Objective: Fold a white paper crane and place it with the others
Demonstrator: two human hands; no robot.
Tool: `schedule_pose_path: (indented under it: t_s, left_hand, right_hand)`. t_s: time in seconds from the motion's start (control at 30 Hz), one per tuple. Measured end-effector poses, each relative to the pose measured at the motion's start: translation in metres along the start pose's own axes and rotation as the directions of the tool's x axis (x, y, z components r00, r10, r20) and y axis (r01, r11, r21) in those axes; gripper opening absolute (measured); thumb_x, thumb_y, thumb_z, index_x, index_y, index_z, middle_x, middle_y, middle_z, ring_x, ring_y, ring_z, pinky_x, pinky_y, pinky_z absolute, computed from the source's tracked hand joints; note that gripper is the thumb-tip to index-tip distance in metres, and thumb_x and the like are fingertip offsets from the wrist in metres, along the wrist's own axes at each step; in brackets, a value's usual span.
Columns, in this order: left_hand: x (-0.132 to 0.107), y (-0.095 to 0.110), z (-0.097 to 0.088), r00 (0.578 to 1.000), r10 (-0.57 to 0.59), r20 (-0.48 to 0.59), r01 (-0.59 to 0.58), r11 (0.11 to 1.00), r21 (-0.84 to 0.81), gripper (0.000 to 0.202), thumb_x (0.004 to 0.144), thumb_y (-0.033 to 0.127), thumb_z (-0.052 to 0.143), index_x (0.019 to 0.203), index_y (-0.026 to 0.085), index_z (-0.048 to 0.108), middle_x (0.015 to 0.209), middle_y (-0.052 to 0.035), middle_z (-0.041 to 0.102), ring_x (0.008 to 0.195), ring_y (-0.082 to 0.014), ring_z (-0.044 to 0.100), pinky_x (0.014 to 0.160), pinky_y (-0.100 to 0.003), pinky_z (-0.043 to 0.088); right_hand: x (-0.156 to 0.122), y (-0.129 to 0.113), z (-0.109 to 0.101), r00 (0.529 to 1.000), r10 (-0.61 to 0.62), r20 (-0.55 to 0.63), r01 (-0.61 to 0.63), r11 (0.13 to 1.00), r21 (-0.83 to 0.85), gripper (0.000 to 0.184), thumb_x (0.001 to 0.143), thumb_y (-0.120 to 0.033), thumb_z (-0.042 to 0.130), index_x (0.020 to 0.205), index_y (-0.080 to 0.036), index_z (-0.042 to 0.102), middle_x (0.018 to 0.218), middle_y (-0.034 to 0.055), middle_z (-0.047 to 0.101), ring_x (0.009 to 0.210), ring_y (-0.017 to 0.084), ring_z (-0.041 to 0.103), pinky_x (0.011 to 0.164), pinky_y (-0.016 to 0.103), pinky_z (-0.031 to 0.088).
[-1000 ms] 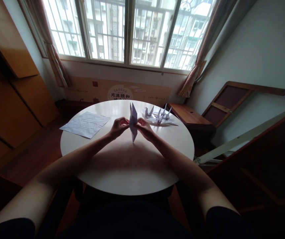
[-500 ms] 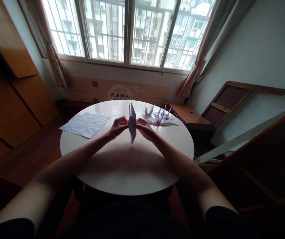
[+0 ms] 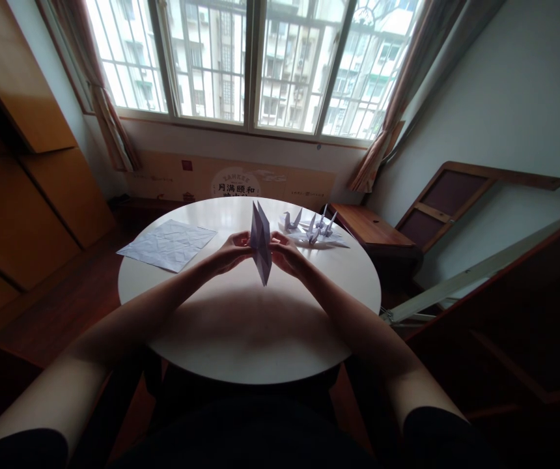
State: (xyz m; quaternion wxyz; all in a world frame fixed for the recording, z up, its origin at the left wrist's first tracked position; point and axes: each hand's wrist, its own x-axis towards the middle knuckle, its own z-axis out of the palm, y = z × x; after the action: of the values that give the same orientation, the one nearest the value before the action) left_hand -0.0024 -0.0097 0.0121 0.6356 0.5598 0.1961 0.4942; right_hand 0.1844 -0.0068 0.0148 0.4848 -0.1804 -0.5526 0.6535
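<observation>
Above the middle of the table, a folded sheet of pale paper (image 3: 261, 244) stands upright between my two hands. It has long pointed flaps at the top and a point at the bottom. My left hand (image 3: 235, 252) is closed on its left side, and my right hand (image 3: 286, 253) pinches it from the right. Some fingertips are hidden behind the paper. Beyond my right hand, several folded paper cranes (image 3: 313, 231) stand close together. To the left lies a flat, creased paper sheet (image 3: 170, 244).
The round white table (image 3: 260, 345) is under my hands. A low wooden cabinet (image 3: 372, 225) stands past its right edge. Orange cupboards (image 3: 40, 208) are at the left, and a barred window (image 3: 251, 65) with tied curtains is ahead.
The folded paper has turned slightly, and its lower point has shifted a little to the right and down. Both hands keep hold of it with slightly altered finger positions.
</observation>
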Motion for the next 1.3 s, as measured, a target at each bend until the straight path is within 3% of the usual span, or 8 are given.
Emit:
schedule_pose_path:
  t_s: [0.23, 0.47, 0.63, 0.77, 1.0, 1.3]
  left_hand:
    - [-0.002, 0.006, 0.005, 1.000, 0.002, 0.027, -0.002, 1.000, -0.012, 0.032, 0.060, 0.021, 0.092, 0.073, 0.012, 0.064, 0.079, -0.0026, 0.070, 0.077, -0.0157, 0.067, 0.078, -0.032, 0.052]
    - [0.000, 0.002, 0.007, 0.997, 0.017, -0.070, -0.007, 0.990, 0.140, 0.034, 0.063, 0.032, 0.091, 0.084, 0.011, 0.075, 0.083, -0.0069, 0.073, 0.078, -0.0180, 0.068, 0.080, -0.035, 0.053]
    - [0.002, -0.002, 0.005, 0.993, 0.006, -0.114, 0.014, 0.985, 0.174, 0.040, 0.062, 0.039, 0.090, 0.084, 0.009, 0.077, 0.083, -0.0114, 0.075, 0.078, -0.0214, 0.070, 0.080, -0.038, 0.055]
    - [0.002, -0.003, 0.004, 0.994, 0.040, -0.102, -0.015, 0.972, 0.236, 0.044, 0.066, 0.045, 0.087, 0.087, 0.008, 0.077, 0.086, -0.0137, 0.075, 0.079, -0.0238, 0.071, 0.081, -0.041, 0.057]
    - [0.002, -0.006, -0.001, 0.973, 0.157, -0.168, -0.068, 0.895, 0.440, 0.038, 0.063, 0.043, 0.088, 0.079, 0.010, 0.075, 0.076, -0.0091, 0.073, 0.077, -0.0251, 0.071, 0.078, -0.042, 0.058]
    - [0.004, -0.009, -0.002, 0.966, 0.236, -0.107, -0.145, 0.834, 0.532, 0.029, 0.063, 0.036, 0.087, 0.077, 0.012, 0.075, 0.080, -0.0089, 0.073, 0.076, -0.0224, 0.069, 0.078, -0.039, 0.058]
  right_hand:
    - [0.001, -0.002, -0.002, 1.000, 0.001, -0.025, 0.001, 0.999, 0.054, 0.035, 0.063, -0.024, 0.083, 0.080, -0.023, 0.052, 0.074, -0.0041, 0.066, 0.071, 0.016, 0.064, 0.062, 0.028, 0.051]
    - [0.003, 0.001, -0.003, 0.996, 0.023, -0.085, -0.019, 0.999, 0.043, 0.041, 0.061, -0.022, 0.084, 0.080, -0.022, 0.048, 0.069, -0.0070, 0.063, 0.060, 0.011, 0.060, 0.057, 0.023, 0.050]
    - [0.002, 0.001, 0.000, 0.991, 0.048, -0.122, -0.049, 0.999, -0.007, 0.051, 0.062, -0.032, 0.086, 0.094, -0.024, 0.047, 0.074, -0.0065, 0.065, 0.061, 0.012, 0.062, 0.058, 0.023, 0.051]
    - [0.003, 0.006, -0.002, 0.988, 0.040, -0.146, -0.061, 0.988, -0.139, 0.059, 0.060, -0.032, 0.086, 0.102, -0.025, 0.045, 0.079, -0.0044, 0.067, 0.065, 0.014, 0.064, 0.061, 0.027, 0.052]
    - [0.004, 0.013, -0.008, 0.978, -0.031, -0.208, -0.030, 0.958, -0.284, 0.043, 0.063, -0.027, 0.075, 0.092, -0.024, 0.043, 0.074, -0.0065, 0.063, 0.063, 0.013, 0.058, 0.057, 0.024, 0.045]
    - [0.004, 0.014, 0.000, 0.963, -0.096, -0.252, -0.017, 0.910, -0.414, 0.036, 0.064, -0.031, 0.072, 0.083, -0.023, 0.043, 0.077, -0.0030, 0.064, 0.071, 0.016, 0.061, 0.062, 0.029, 0.048]
